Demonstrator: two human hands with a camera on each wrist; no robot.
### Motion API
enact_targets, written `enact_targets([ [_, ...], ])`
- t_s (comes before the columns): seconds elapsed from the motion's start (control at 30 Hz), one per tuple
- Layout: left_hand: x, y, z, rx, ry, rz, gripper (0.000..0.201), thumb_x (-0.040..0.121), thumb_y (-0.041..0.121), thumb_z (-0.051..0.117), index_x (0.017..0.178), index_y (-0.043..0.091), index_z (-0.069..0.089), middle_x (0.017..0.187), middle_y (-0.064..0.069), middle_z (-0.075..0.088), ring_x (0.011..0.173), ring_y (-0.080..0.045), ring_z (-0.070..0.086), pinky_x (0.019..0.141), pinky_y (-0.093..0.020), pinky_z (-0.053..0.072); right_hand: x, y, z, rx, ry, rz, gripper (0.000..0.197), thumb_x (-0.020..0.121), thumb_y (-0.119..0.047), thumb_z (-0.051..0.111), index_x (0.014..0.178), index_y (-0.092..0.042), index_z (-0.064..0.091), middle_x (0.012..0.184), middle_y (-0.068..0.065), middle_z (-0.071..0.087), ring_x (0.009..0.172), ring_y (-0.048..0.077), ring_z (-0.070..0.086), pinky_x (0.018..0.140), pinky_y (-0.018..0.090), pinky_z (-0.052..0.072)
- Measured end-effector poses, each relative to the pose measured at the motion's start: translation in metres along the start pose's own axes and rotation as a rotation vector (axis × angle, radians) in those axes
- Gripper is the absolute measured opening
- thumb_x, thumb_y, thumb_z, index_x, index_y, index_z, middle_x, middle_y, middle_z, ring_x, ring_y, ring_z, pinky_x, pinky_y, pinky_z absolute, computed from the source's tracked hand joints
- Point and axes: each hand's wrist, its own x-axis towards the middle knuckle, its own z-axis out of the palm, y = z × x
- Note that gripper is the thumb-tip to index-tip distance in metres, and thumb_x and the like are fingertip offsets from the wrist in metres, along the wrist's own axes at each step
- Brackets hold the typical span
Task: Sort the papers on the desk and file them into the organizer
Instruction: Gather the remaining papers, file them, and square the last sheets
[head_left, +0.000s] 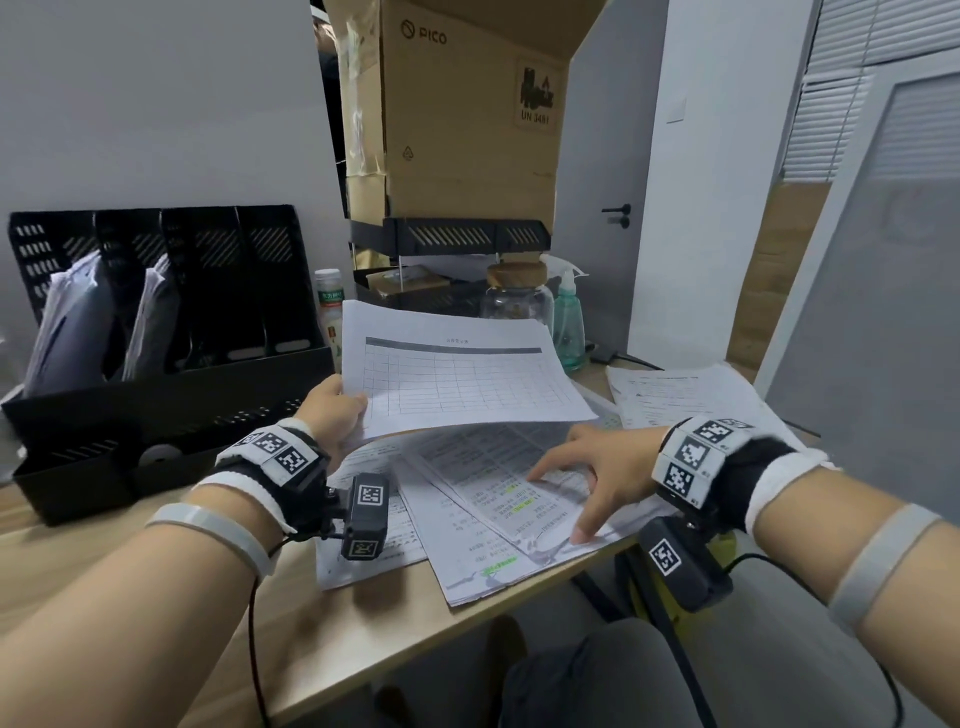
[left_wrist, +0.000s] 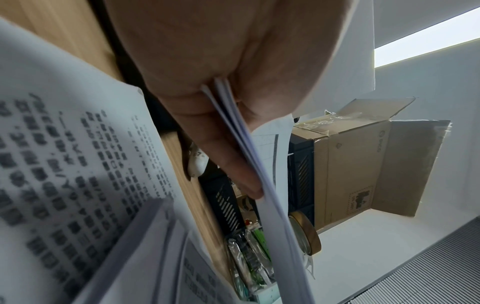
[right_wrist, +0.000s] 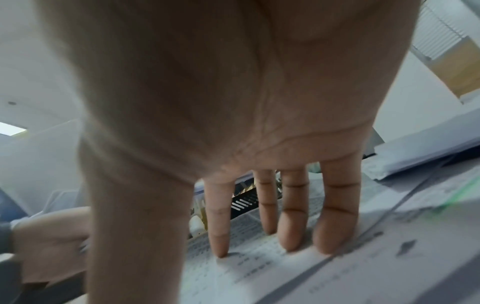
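Note:
My left hand (head_left: 332, 405) pinches the left edge of a thin sheaf of white sheets with a printed table (head_left: 457, 374), lifted above the desk. In the left wrist view the thumb and fingers (left_wrist: 233, 164) clamp the sheets' edge (left_wrist: 259, 185). My right hand (head_left: 597, 473) lies with straight, spread fingers (right_wrist: 291, 232) pressing on a text page with green highlights (head_left: 498, 504), part of a loose pile of papers (head_left: 467, 566) at the desk's front edge. The black file organizer (head_left: 166, 332) stands at the left; two left slots hold papers (head_left: 67, 317).
Another stack of papers (head_left: 685, 389) lies at the right of the desk. Behind the pile stand a drink bottle (head_left: 330, 306), a glass jar with a wooden lid (head_left: 517, 296), a green spray bottle (head_left: 567, 322), a black shelf rack (head_left: 447, 239) and a big cardboard box (head_left: 467, 109).

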Motion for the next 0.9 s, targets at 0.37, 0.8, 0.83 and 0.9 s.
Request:
enact_targets([
  [0.37,-0.001,-0.013,-0.01,0.092,-0.049,-0.041,0.04,0.102,-0.005,0.04,0.14,0.004,0.049,0.143,-0.02,0.058,0.126,-0.039,0.058,0.106,-0.052,0.049,0.006,-0.018,0.014,-0.018,0.259,-0.247,0.04,0.079,-0.057,0.07,0.117,-0.044,0.069,0.116,-0.014,0.057,0.078,-0.008,0.045,0.072,0.015,0.035],
  [0.8,-0.003,-0.006,-0.033,0.098,-0.019,-0.025,0.028,0.104,-0.005,0.039,0.122,0.011,0.053,0.121,-0.015,0.063,0.089,-0.024,0.065,0.064,-0.033,0.052,0.001,-0.014,-0.058,0.416,0.915,-0.225,0.018,0.086,-0.013,0.047,0.082,-0.004,0.062,0.078,0.017,0.068,0.074,0.037,0.066,0.074,0.052,0.058],
  [0.83,-0.002,-0.006,-0.034,0.101,-0.026,-0.025,0.028,0.104,-0.005,0.039,0.122,0.012,0.053,0.12,-0.014,0.063,0.09,-0.025,0.065,0.064,-0.034,0.052,-0.002,-0.014,-0.069,0.596,0.941,-0.255,0.019,0.088,-0.007,0.046,0.086,-0.003,0.064,0.08,0.017,0.069,0.074,0.034,0.067,0.076,0.049,0.06],
  [0.9,0.0,-0.008,-0.037,0.116,-0.037,-0.024,0.029,0.103,-0.005,0.04,0.122,0.012,0.054,0.12,-0.014,0.064,0.099,-0.029,0.066,0.071,-0.037,0.056,-0.011,-0.018,-0.091,0.963,0.954,-0.329,0.026,0.093,0.006,0.04,0.082,-0.002,0.063,0.081,0.016,0.064,0.074,0.028,0.064,0.074,0.036,0.062],
])
